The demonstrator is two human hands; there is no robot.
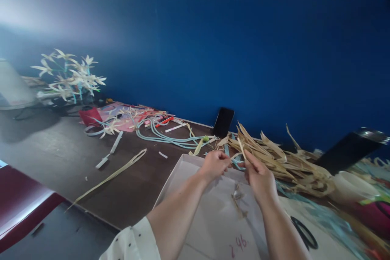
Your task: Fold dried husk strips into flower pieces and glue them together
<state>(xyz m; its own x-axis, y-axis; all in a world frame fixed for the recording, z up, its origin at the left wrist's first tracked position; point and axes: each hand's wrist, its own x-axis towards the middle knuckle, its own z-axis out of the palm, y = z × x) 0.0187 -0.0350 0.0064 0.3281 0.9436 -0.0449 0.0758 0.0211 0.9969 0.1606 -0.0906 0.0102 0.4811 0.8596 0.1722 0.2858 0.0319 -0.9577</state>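
Observation:
My right hand (261, 176) is closed in a pinch on a narrow, pale strip of dried corn husk (241, 146), whose end points up past the fingertips. A thin part of the strip bends across to my left hand (215, 163), whose fingertips are pinched together on it. Both hands are over the far edge of a shallow white box (195, 215). Small dry scraps (237, 203) lie inside the box, near handwritten red figures. Just beyond my right hand is a heap of dried corn husks (274, 156).
A black phone (224, 122) leans on the blue partition (258, 57). Pale blue cords (170, 140) and a long husk strip (114, 174) lie leftward on the dark table (134, 195). Husk flowers (76, 75) stand far left. A dark bottle (347, 150), white bowl (355, 187) and black-handled scissors (304, 233) are right.

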